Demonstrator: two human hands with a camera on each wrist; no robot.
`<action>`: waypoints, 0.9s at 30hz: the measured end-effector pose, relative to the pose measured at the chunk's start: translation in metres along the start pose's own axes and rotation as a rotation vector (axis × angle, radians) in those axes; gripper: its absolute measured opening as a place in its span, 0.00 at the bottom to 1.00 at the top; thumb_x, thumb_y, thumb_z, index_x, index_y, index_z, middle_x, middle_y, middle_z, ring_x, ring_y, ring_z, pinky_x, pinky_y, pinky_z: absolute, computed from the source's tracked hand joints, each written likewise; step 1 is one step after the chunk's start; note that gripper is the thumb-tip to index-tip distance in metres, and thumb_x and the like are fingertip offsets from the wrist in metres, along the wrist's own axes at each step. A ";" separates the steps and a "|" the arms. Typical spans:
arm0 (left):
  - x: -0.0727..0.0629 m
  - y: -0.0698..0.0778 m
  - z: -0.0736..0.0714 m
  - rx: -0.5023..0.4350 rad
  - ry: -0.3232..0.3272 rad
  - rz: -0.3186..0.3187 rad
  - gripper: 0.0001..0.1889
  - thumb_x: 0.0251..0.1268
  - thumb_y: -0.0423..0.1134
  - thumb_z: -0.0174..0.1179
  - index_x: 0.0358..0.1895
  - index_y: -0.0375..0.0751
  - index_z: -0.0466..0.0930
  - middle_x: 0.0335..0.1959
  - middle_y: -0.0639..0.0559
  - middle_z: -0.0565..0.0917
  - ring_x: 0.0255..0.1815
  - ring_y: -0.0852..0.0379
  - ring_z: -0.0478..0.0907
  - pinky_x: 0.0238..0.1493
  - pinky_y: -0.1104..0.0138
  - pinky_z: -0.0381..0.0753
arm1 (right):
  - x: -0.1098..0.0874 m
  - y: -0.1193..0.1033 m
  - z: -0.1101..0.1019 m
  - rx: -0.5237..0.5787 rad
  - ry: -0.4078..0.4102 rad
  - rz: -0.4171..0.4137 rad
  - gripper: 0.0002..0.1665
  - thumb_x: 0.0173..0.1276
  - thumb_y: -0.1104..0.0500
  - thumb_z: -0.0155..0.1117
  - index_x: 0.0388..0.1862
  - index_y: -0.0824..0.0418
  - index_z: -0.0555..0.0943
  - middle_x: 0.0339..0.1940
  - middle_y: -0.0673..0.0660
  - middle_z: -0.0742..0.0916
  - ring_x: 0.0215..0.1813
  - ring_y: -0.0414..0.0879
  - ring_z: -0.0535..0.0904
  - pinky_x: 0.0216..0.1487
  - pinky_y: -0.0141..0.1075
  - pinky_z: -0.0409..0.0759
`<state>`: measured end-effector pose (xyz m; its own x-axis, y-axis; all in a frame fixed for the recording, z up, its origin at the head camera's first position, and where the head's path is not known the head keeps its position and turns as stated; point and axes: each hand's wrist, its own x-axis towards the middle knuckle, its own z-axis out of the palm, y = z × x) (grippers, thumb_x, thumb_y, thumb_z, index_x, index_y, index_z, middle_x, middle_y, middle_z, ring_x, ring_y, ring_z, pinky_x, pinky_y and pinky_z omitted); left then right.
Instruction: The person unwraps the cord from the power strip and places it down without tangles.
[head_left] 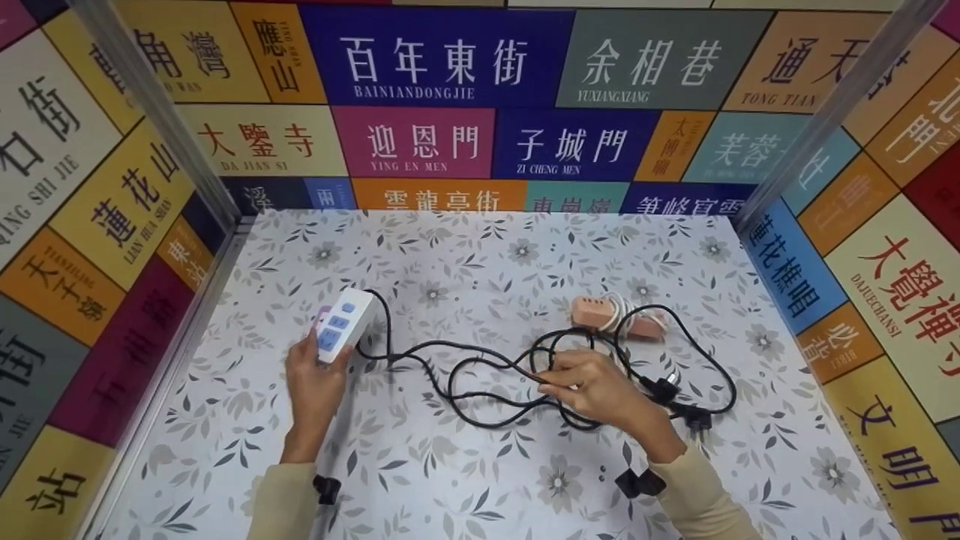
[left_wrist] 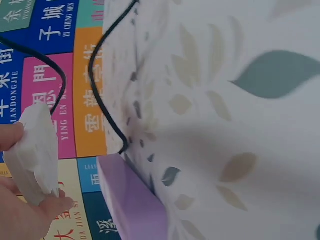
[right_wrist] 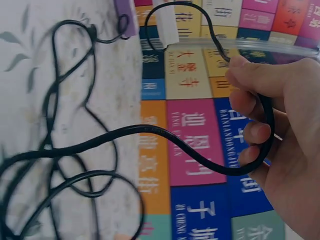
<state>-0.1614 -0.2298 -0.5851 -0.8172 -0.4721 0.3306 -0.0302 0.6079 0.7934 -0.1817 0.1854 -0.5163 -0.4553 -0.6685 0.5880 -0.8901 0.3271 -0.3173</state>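
On the left side of the table, my left hand grips the lower end of a white power strip with blue sockets, raised and tilted. Under it a purple power strip rests on the table, mostly covered by the white one in the head view. A black cord runs from the white strip toward the right. My right hand holds a stretch of black cord between thumb and curled fingers, lifted over the loose tangle of cord at the table's middle. In the right wrist view this cord passes across the fingers.
Behind my right hand lies an orange-pink power strip wrapped in its white cord. Two black plugs, one upper and one lower, lie at the tangle's right. Printed panels wall in the back and sides of the flowered table.
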 end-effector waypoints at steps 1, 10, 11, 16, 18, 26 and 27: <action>-0.001 -0.002 0.001 0.032 0.001 0.008 0.39 0.57 0.38 0.73 0.69 0.23 0.67 0.57 0.22 0.74 0.58 0.27 0.71 0.64 0.39 0.69 | -0.005 0.001 0.004 -0.007 -0.009 0.028 0.12 0.54 0.64 0.78 0.39 0.63 0.91 0.23 0.49 0.80 0.26 0.37 0.70 0.29 0.26 0.70; -0.009 -0.016 0.006 0.216 0.025 0.080 0.36 0.54 0.38 0.74 0.63 0.18 0.72 0.53 0.19 0.77 0.54 0.24 0.74 0.59 0.38 0.73 | -0.037 0.010 0.039 -0.067 -0.069 0.151 0.12 0.56 0.61 0.78 0.40 0.61 0.91 0.26 0.49 0.83 0.26 0.38 0.72 0.34 0.37 0.74; -0.010 -0.016 0.006 0.229 0.023 0.078 0.36 0.54 0.38 0.74 0.63 0.18 0.72 0.52 0.20 0.78 0.54 0.24 0.75 0.57 0.38 0.74 | -0.040 0.010 0.042 -0.078 -0.083 0.169 0.12 0.56 0.61 0.78 0.40 0.61 0.91 0.27 0.49 0.84 0.27 0.39 0.73 0.34 0.36 0.73; -0.015 -0.014 0.008 0.284 -0.026 0.020 0.37 0.56 0.41 0.72 0.64 0.20 0.71 0.54 0.21 0.77 0.55 0.25 0.74 0.57 0.37 0.74 | -0.049 0.010 0.055 -0.127 -0.195 0.261 0.13 0.63 0.60 0.73 0.46 0.61 0.89 0.34 0.51 0.85 0.37 0.44 0.78 0.45 0.40 0.76; -0.017 -0.013 0.009 0.313 -0.048 -0.011 0.37 0.58 0.43 0.71 0.66 0.21 0.70 0.55 0.21 0.76 0.58 0.25 0.73 0.60 0.36 0.71 | -0.052 0.010 0.058 -0.136 -0.226 0.293 0.15 0.65 0.60 0.71 0.49 0.62 0.88 0.37 0.51 0.84 0.41 0.45 0.79 0.49 0.41 0.77; -0.018 -0.012 0.015 0.352 -0.092 -0.086 0.39 0.58 0.43 0.71 0.67 0.20 0.68 0.57 0.19 0.74 0.59 0.25 0.68 0.61 0.37 0.68 | -0.053 0.012 0.062 -0.149 -0.179 0.312 0.15 0.66 0.61 0.69 0.51 0.64 0.87 0.39 0.52 0.84 0.44 0.46 0.79 0.48 0.42 0.79; -0.018 -0.011 0.016 0.353 -0.097 -0.089 0.38 0.59 0.42 0.71 0.67 0.20 0.68 0.57 0.19 0.74 0.58 0.25 0.68 0.61 0.38 0.69 | -0.053 0.012 0.063 -0.153 -0.176 0.310 0.16 0.65 0.61 0.69 0.51 0.64 0.87 0.40 0.52 0.84 0.44 0.46 0.79 0.48 0.42 0.79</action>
<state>-0.1552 -0.2179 -0.6085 -0.8526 -0.4806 0.2051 -0.2863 0.7579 0.5862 -0.1667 0.1832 -0.5979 -0.7050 -0.6219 0.3409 -0.7092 0.6191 -0.3373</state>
